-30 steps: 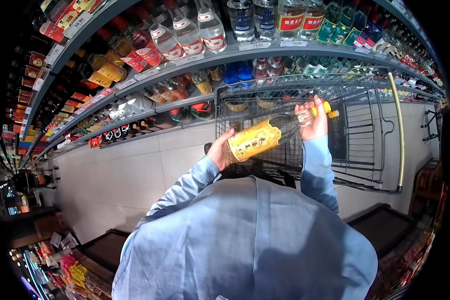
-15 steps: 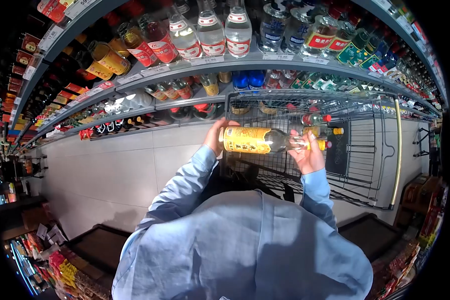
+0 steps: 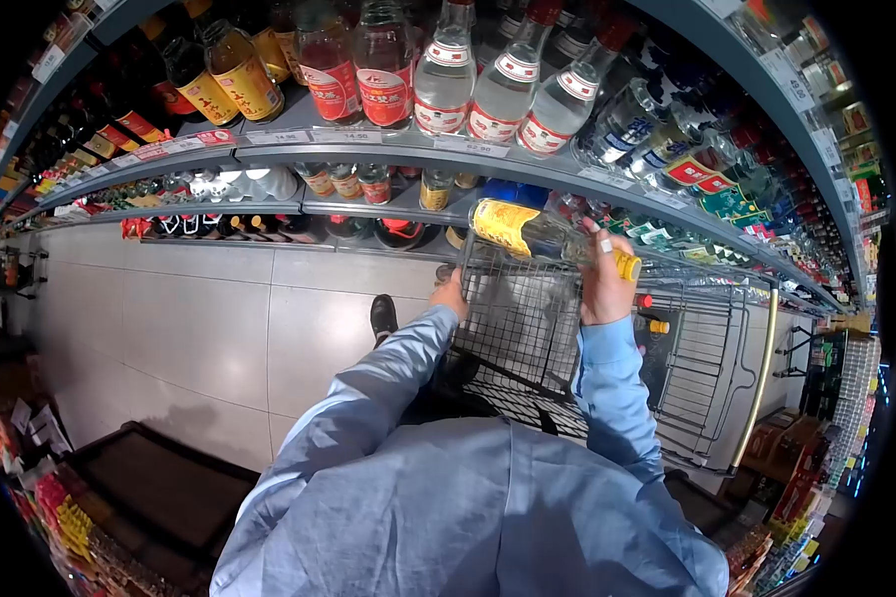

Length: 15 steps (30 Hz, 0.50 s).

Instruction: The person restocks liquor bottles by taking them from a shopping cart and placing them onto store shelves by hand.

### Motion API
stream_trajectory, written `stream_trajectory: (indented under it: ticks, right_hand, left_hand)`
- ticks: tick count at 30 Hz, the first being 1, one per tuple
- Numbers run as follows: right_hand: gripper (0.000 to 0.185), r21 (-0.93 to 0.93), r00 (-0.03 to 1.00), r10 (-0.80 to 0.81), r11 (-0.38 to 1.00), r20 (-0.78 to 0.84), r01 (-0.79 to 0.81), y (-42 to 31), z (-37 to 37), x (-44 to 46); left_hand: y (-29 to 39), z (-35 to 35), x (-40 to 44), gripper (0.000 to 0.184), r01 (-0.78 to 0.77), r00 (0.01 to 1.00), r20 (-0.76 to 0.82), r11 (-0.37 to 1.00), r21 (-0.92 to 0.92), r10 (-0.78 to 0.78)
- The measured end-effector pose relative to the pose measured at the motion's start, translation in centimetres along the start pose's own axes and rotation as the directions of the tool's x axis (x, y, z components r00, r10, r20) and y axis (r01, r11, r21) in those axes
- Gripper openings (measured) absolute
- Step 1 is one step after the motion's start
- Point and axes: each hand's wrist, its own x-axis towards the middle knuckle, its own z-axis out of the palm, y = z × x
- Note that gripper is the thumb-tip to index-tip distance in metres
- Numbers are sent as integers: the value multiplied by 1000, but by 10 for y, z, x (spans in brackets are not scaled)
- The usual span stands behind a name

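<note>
Fingers of your right hand alone hold the bottle

Your right fingers are wrapped firmly around the bottle's neck, just below its yellow cap. The bottle hangs over the shopping cart, in front of the shelf, tilted with its base up and to the left. Your left hand is off the glass and beside the cart's wire end; you seem to steady yourself or the cart there, but I cannot tell whether those fingers close on the wire. That likely puts the bottle's whole weight on your right grip.

Compare the earlier frame: there, both your hands support the bottle, the left at its base, and it lies nearly level, lower in view. Now its base is higher and the label's lettering is harder to read. A red cap and another yellow cap show beside your right sleeve, and a dark shoe now appears on the floor.
</note>
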Motion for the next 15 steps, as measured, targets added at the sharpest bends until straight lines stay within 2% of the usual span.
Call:
stream_trajectory:
  ticks: [1,2,3,5,7,10,13,14,15]
  right_hand:
    - [6,-39,998,-49,998,46,51,7,8,4]
    - [4,-90,997,-47,994,64,53,13,16,7]
    - [6,-224,989,-98,967,110,121,20,23,9]
    - [3,-239,953,-185,940,241,243,35,33,19]
    - [2,-230,966,-154,952,209,201,47,44,28]
    - [5,-209,971,-129,963,202,171,73,49,44]
    - [5,-261,974,-121,950,192,169,97,51,57]
    - [5,-274,970,-141,942,199,193,104,52,60]
    - [5,-283,970,-134,940,201,188,110,53,62]
  left_hand:
    - [2,-4,-8,71,16,1000,27,998,-56,-14]
    - [0,-2,-12,72,19,1000,20,1000,-16,-19]
    - [-2,3,-15,72,21,1000,15,999,26,-21]
    - [1,-5,-33,71,35,997,73,999,11,-36]
    - [-1,-3,-42,71,15,995,103,1000,-11,-13]
    - [-10,13,-44,70,-4,998,67,999,-47,7]
    - [-10,18,-51,67,-149,969,-216,983,-105,124]
    - [-19,27,-34,61,-198,962,-256,894,-401,98]
    - [-20,19,-23,58,-160,969,-244,862,-482,43]
